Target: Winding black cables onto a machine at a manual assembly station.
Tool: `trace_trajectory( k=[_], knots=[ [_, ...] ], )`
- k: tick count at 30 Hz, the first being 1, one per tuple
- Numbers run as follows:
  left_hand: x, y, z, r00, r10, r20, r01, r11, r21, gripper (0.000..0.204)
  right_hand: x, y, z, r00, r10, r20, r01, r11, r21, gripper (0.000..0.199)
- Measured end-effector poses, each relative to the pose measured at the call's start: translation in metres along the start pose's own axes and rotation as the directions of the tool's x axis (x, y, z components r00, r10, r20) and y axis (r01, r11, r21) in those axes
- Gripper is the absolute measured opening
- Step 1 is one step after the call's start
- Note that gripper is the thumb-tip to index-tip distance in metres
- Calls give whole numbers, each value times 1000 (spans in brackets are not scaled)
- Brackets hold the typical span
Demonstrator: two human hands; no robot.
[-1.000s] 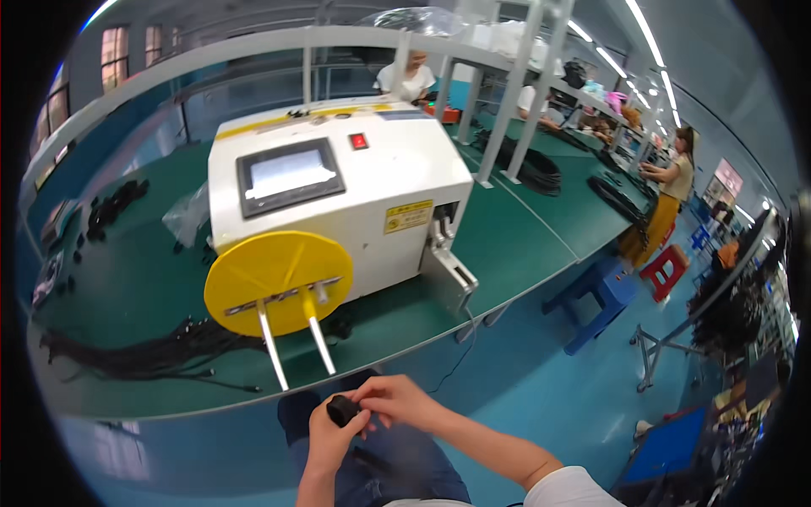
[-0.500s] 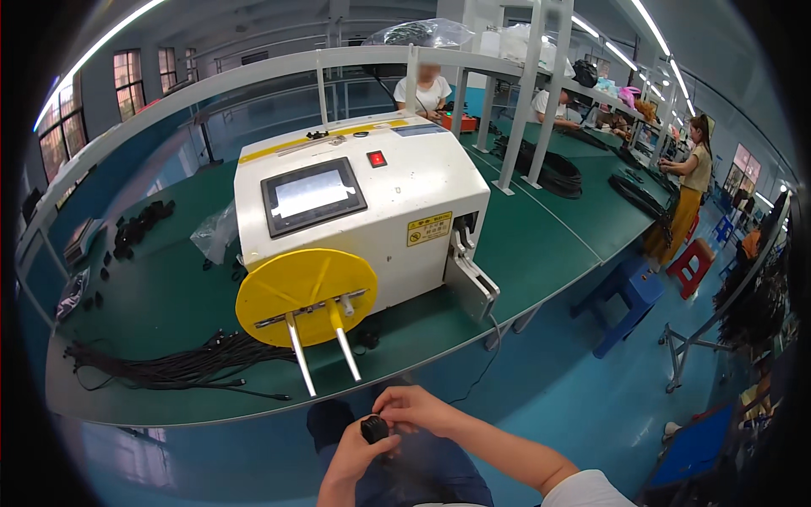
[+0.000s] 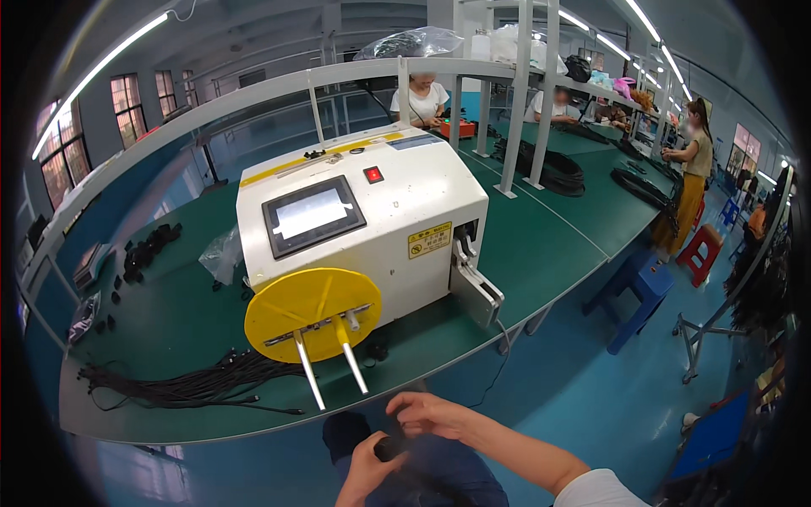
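Note:
Low in front of the table, over my dark-trousered lap, my left hand (image 3: 369, 470) is closed around a small black bundle (image 3: 389, 448) that looks like a coiled cable. Just above it and to the right, my right hand (image 3: 428, 415) has its fingers curled beside a dark, blurred strand or piece; its exact shape is smeared by motion. Beyond my hands stands a white machine (image 3: 414, 194) with a screen (image 3: 312, 215), a red switch (image 3: 373, 175) and a yellow disc (image 3: 291, 300) carrying two metal rods. One rod's tip points down toward my hands.
Black cables (image 3: 194, 383) lie in a bundle on the green tabletop (image 3: 541, 245), left of the disc. Small black parts (image 3: 148, 253) and a clear bag (image 3: 221, 256) sit farther back. A blue stool (image 3: 634, 296) and red stool (image 3: 699, 252) stand right. Several people work beyond.
My right hand has lifted slightly away from the left, and the gap between them has grown. My left hand has tilted, showing less of the black bundle. The whole view has shifted a little.

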State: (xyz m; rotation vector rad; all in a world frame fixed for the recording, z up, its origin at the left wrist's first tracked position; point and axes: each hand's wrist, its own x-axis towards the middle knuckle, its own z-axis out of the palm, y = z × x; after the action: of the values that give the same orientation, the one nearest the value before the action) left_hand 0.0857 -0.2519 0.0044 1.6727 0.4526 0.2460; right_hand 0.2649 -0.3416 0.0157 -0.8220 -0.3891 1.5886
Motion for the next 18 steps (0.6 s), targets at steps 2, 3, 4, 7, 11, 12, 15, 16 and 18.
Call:
trace_trajectory(
  k=[2,3,4,7,11,12,15,16,18],
  knots=[
    [0,-2,1,992,-96,-84,96,995,-2,23,0,2,6,999,-38,0,38,998,-44,21],
    [1,-3,1,982,-143,-126,143,990,-8,24,0,4,11,997,-75,0,75,993,-91,22],
    [3,-9,2,982,-142,-124,142,990,-9,24,-1,3,13,993,-114,0,113,984,-141,24],
    [11,-31,1,962,35,-271,13,985,172,25,8,14,11,983,-157,-91,104,898,-428,25],
    [9,-22,-1,950,58,-306,27,963,267,25,9,11,16,985,-133,-109,8,671,-741,22],
    [9,-18,-1,950,59,-308,27,963,267,25,9,10,17,989,-105,-104,-25,578,-816,20],
    [8,-2,1,959,167,-229,-68,920,386,23,9,10,9,997,-43,-70,-25,659,-752,19],
    [7,1,1,961,166,-220,-70,920,387,23,9,10,6,999,-15,-52,-27,698,-716,19],
    [5,6,0,961,175,-212,-73,906,416,23,12,14,-3,999,19,-30,-34,760,-649,19]
  ],
)
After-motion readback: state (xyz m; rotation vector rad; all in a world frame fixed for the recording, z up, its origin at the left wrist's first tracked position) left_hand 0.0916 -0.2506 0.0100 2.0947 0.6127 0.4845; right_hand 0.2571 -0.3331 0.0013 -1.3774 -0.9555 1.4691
